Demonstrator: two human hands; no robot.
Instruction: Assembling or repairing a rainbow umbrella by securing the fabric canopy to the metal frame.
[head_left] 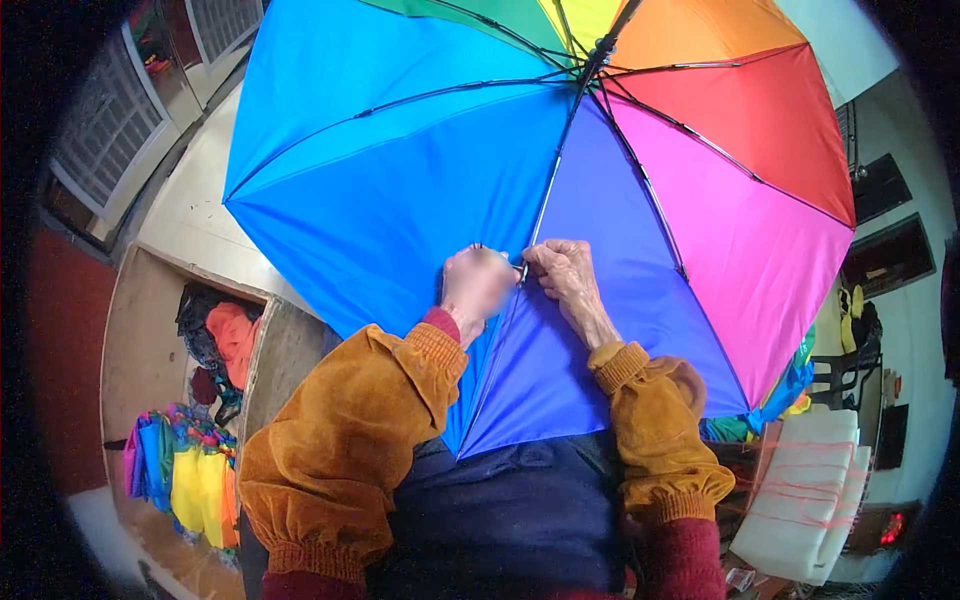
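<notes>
Right fingers point(543, 256) pinch a rib point(550, 182), left fingers point(476, 268) curl, hold unclear; umbrella point(400, 210) spread, rib work apparently unfinished.

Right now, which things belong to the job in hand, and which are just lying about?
Apparently in use:
- open rainbow fabric umbrella
- its thin metal rib

Apparently lying about:
- open wooden box
- crumpled coral cloth
- white red-stringed bundle

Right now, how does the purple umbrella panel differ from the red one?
The purple panel reaches the person's lap; the red panel is farther away. The right hand is over the purple panel; no hand is over the red panel. Both belong to the spread umbrella.
</notes>
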